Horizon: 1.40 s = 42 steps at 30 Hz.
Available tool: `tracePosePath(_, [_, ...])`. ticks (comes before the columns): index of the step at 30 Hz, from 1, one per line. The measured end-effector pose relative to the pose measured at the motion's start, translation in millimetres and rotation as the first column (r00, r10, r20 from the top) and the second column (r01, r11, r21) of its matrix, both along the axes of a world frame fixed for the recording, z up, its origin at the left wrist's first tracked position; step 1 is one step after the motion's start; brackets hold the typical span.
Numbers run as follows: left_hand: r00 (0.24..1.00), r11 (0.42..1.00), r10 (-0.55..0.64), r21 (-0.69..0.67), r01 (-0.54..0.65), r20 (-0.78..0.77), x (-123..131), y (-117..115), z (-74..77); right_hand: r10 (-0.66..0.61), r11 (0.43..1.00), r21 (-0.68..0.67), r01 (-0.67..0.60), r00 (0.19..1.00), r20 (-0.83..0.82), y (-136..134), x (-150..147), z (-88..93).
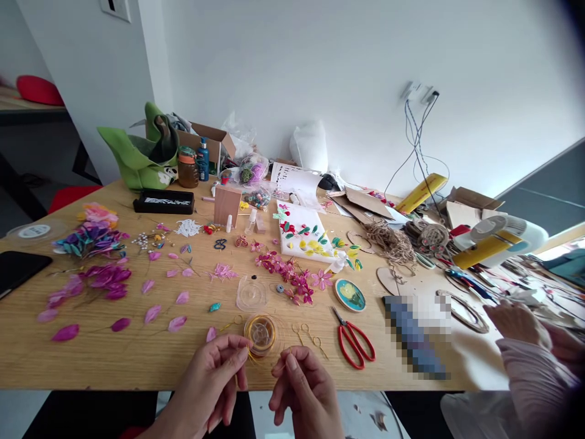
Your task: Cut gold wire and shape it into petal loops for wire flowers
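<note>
My left hand [214,381] hovers at the table's near edge, thumb and forefinger pinched on a thin gold wire [250,356]. My right hand [304,390] is beside it, fingers curled and pinched on the same fine wire. Just beyond my fingertips stands a small spool of gold wire [260,334] on the wooden table [114,356]. Red-handled scissors [353,341] lie to the right of the spool. Bent gold wire loops [309,336] rest between the spool and the scissors.
Pink and purple petals [150,314] are scattered on the left, with flower bunches [94,235] behind them. A white canvas [304,238] with small flowers sits mid-table. Another person's hands [518,320] in pink sleeves work at the right among cardboard, twine and tools. A black phone [18,271] lies far left.
</note>
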State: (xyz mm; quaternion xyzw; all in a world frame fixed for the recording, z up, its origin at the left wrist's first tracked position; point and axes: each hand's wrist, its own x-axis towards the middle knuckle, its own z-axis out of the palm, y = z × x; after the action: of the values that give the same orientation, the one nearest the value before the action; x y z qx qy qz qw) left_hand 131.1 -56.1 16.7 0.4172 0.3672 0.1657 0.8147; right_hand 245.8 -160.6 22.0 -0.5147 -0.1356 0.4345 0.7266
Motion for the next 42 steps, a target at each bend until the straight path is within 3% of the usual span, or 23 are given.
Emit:
tracePosePath(7, [0.998, 0.999, 0.027, -0.036, -0.026, 0.048, 1.9, 1.2, 9.5, 0.072, 0.997, -0.003, -0.072, 0.996, 0.054, -2.6, 8.0, -12.9])
tracePosePath(19, [0.998, 0.998, -0.047, 0.034, 0.048, -0.029, 0.8, 1.6, 9.5, -0.05, 0.995, -0.082, 0.056, 0.995, 0.082, 1.4, -2.2, -0.5])
tracePosePath(26, [1.0, 0.996, 0.013, 0.085, -0.011, -0.018, -1.4, 5.5, 10.6, -0.075, 0.978, -0.167, 0.123, 0.96, 0.271, -2.9, -7.2, -1.4])
tracePosePath(29, [1.0, 0.997, 0.01, 0.08, -0.008, -0.022, -3.0, 8.4, 10.0, 0.022, 0.961, -0.26, 0.099, 0.905, 0.426, -11.8, 8.0, 2.0])
tracePosePath(31, [1.0, 0.997, 0.007, 0.074, -0.005, -0.025, -4.1, 10.4, 11.0, 0.095, 0.93, -0.342, 0.138, 0.807, 0.582, -23.1, 30.9, 5.5])
tracePosePath(32, [1.0, 0.997, 0.003, 0.071, -0.001, -0.022, -4.7, 11.3, 11.9, 0.106, 0.899, -0.376, 0.223, 0.724, 0.681, -29.7, 45.6, 7.0])
tracePosePath(34, [1.0, 0.998, -0.007, 0.065, 0.007, -0.009, -5.6, 13.3, 13.8, 0.163, 0.793, -0.39, 0.468, 0.454, 0.876, -42.9, 77.6, 7.3])
tracePosePath(37, [1.0, 0.998, -0.006, 0.057, 0.005, 0.013, -6.5, 15.8, 15.8, 0.43, 0.664, -0.375, 0.647, 0.08, 0.899, -57.8, 119.4, -1.4])
tracePosePath(39, [1.0, 0.998, -0.006, 0.056, 0.005, 0.02, -7.0, 16.7, 16.4, 0.58, 0.62, -0.405, 0.672, -0.045, 0.814, -63.2, 135.7, -11.4])
tracePosePath(42, [1.0, 0.998, -0.011, 0.062, 0.01, 0.024, -8.3, 17.3, 15.9, 0.709, 0.552, -0.452, 0.701, -0.11, 0.696, -64.5, 142.6, -22.9])
